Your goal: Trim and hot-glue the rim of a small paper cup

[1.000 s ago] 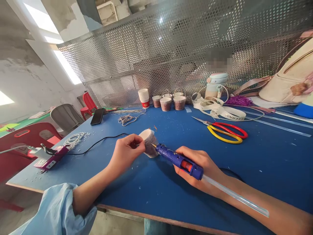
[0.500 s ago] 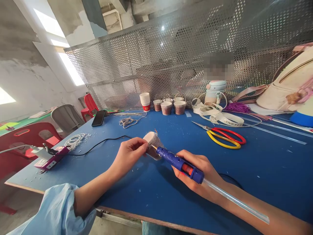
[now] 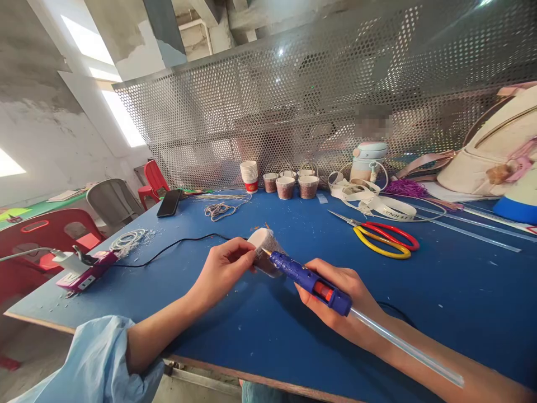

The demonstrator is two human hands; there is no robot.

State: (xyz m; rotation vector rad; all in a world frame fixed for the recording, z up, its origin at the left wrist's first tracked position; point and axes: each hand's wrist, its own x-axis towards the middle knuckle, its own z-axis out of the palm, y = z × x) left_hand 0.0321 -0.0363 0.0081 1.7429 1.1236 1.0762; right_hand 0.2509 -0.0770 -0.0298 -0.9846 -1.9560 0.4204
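Observation:
Between thumb and fingers, my left hand (image 3: pixel 229 263) pinches a small paper cup (image 3: pixel 268 249) covered with mesh-like wrapping, tipped on its side above the table. My right hand (image 3: pixel 335 291) is wrapped round a blue glue gun (image 3: pixel 308 277). A clear glue stick (image 3: pixel 406 347) juts from its back end over my forearm. The metal nozzle points left at the cup's side; whether it touches, I cannot tell. The cup's lower side is partly behind the gun.
Scissors (image 3: pixel 381 238) with red and yellow handles lie to the right. Several small wrapped baskets (image 3: pixel 286 188) stand at the back beside stacked paper cups (image 3: pixel 249 178). A phone (image 3: pixel 169 203), string (image 3: pixel 220 210), ribbon (image 3: pixel 392 207) and a power strip (image 3: pixel 90 271) lie around the blue table (image 3: pixel 201 330).
The cup has tilted slightly in my left hand and shows more of its side. The glue gun stays close to it, almost in the same place.

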